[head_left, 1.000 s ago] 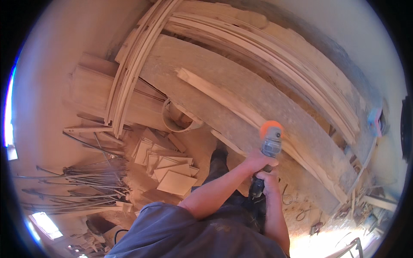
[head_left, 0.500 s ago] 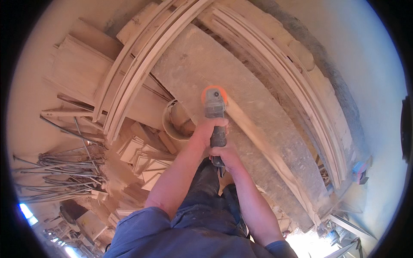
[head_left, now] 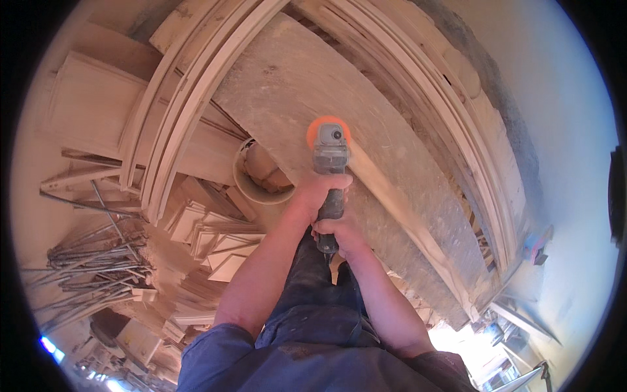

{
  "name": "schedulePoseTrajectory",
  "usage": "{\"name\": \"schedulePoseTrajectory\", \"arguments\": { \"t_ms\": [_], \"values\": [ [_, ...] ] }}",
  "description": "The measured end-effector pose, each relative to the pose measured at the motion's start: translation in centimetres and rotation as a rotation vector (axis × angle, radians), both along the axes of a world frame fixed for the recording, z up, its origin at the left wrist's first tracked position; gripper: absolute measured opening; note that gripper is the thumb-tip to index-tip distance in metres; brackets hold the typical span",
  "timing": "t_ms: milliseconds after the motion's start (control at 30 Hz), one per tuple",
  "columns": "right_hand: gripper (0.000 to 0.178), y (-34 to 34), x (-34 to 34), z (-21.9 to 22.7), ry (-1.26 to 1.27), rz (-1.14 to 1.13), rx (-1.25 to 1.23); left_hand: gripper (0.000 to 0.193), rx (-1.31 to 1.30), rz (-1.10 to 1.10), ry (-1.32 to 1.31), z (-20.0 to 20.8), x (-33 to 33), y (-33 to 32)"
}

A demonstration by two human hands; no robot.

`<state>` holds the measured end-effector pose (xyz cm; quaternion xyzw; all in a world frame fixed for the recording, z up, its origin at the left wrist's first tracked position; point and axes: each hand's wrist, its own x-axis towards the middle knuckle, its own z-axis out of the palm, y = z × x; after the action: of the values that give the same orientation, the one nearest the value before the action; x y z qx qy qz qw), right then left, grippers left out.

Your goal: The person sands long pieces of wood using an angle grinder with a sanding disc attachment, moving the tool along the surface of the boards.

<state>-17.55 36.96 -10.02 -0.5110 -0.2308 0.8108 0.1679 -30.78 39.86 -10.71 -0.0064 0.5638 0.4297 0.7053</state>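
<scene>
Both my hands are wrapped round a grey and black angle grinder with an orange disc at its far end. My left hand grips the body just behind the head. Closer to me, my right hand closes on the rear of the handle. The disc sits over the far end of a long narrow wooden strip, which lies lengthwise on a dusty workbench board. The grinder head hides that end of the strip, so whether the disc touches it I cannot tell.
A round bucket with wood pieces stands left of the bench. Long wooden strips lean at the left, and more strips lie along the bench's right. Stacked wood offcuts and a heap of metal rods cover the lower left.
My view has shifted, so the bench and surroundings sit a little further left and higher. The grinder head has turned slightly, and both hands keep their hold.
</scene>
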Motion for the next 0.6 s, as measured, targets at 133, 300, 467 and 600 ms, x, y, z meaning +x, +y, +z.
{"name": "schedulePoseTrajectory", "arguments": {
  "t_ms": [133, 300, 467, 600],
  "values": [
    [0.038, -4.2, 3.3, -2.1, -0.022, -0.177, -0.058, 0.021, 0.05, -0.153, 0.098, 0.5, 3.3, -1.0],
    [0.038, -6.8, 8.9, -0.9, -0.054, -0.25, -0.126, 0.022, 0.03, -0.343, 0.1, 0.7, 9.7, -2.5],
    [0.033, -12.0, 14.9, -1.7, -0.141, -0.285, -0.045, 0.022, 0.011, -0.455, 0.121, 0.2, 16.2, -6.2],
    [0.03, -14.0, 20.8, -0.9, -0.09, -0.31, -0.035, 0.017, 0.035, -0.42, 0.071, -0.3, 22.7, -8.7]
  ]
}}
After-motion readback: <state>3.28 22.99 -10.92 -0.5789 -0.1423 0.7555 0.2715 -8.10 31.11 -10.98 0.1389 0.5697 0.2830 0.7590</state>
